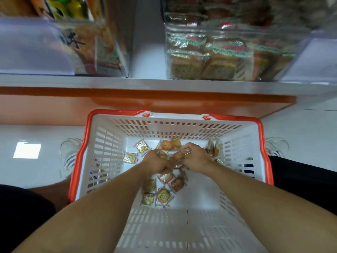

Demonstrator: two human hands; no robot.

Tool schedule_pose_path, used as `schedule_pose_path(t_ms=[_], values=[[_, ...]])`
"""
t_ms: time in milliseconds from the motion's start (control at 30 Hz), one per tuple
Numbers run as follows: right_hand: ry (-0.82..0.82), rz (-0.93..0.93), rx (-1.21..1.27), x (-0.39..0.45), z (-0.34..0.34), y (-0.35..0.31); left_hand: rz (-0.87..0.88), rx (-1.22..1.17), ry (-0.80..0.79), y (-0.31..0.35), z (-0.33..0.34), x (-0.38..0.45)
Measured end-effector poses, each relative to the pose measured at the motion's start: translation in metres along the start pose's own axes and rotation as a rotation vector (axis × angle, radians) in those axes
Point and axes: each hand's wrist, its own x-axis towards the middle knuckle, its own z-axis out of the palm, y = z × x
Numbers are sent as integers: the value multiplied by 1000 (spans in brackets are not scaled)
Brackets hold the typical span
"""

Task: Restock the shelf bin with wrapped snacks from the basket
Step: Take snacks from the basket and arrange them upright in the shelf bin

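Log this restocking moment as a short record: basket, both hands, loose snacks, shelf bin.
basket: white with orange rim, on the floor below the shelf
left hand: down in the basket, fingers curled round wrapped snacks
right hand: beside it, gripping wrapped snacks
loose snacks: several lie on the basket bottom
shelf bin: clear, on the shelf, already holds similar packets

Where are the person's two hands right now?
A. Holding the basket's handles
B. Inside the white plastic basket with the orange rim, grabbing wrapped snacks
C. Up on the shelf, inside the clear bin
B: the left hand and right hand are both down inside the white plastic basket with the orange rim, fingers curled around small wrapped snacks, well below the clear shelf bin.
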Motion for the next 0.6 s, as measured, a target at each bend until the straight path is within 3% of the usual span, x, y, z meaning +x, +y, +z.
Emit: schedule_pose_path(t_ms=[100, 200, 367, 600], values=[[-151, -26, 94, -22, -21, -26, 32, -119, -182, 11, -16, -22], [-281, -81, -3, -49, -44, -60, -60, -327, -338, 33, -31, -44], [-272, -234, -27, -113, -91, -123, -8, -335, -481, 93, -61, -106], [-297, -445, 88, -231, -187, -196, 226, -302, -684, 191, -90, -228]])
